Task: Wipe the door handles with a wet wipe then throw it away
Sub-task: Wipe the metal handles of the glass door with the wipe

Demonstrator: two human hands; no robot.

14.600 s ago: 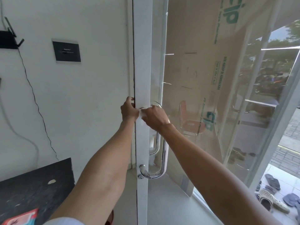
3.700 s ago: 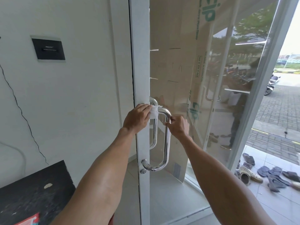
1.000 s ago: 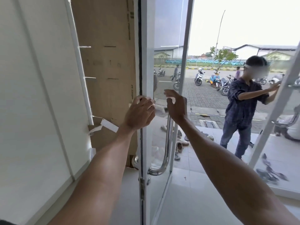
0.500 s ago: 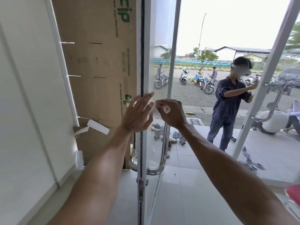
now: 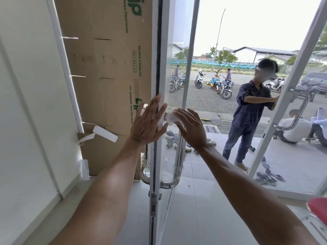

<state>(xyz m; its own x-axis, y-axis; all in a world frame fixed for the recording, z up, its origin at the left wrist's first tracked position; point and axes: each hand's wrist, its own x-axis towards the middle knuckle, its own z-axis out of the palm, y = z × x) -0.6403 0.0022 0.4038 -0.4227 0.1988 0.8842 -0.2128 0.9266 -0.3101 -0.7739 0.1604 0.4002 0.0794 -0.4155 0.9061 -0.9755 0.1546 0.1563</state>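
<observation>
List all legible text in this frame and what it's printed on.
"BOX HARAP DI KEMBALIKAN": green print on the cardboard sheet.
"544 X 334 X 402": boxed, same cardboard; last digits unsure.
"PT. ... Jaya Plastindo": same cardboard; second word blurred.
"ip": big green logo, cut off by the top edge.
Nothing else readable.

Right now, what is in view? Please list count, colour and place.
door: one, white frame, edge-on, centre
door handles: two, chrome, one on each door face
wet wipe: one, white, at the right hand
cardboard: count unclear, brown with green print, left of door
sandals: several, mostly dark, on floor outside
motorbikes: several, mixed colours, parked far outside
other person: one, dark shirt, outside right
left hand: one, fingers straight, at door edge
right hand: one, fingers straight, grip hidden
</observation>
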